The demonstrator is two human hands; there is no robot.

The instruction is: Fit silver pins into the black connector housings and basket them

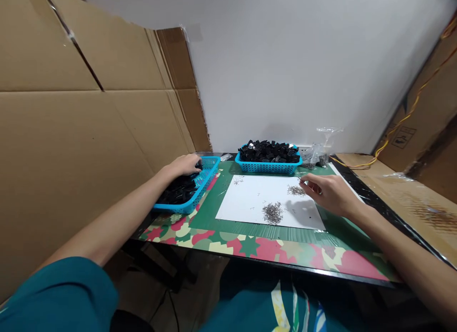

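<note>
My left hand (186,164) is over the far part of the left blue basket (213,166), its fingers closed around a small black piece (199,166) that shows at the fingertips. More black pieces (180,190) lie loose in that basket below my wrist. My right hand (326,191) hovers above the right side of a white sheet (243,203), thumb and fingers pinched together. Something thin and dark pokes out at its fingertips, too small to name. Close by on the sheet is a small pile of tiny metal parts (295,190); a larger pile (273,213) lies nearer to me.
A second blue basket (267,167), heaped with black pieces, stands at the back by the wall. Beside it is a clear plastic bag (314,156). Cardboard (107,132) walls the left side. A yellow cable (385,141) runs down at the right.
</note>
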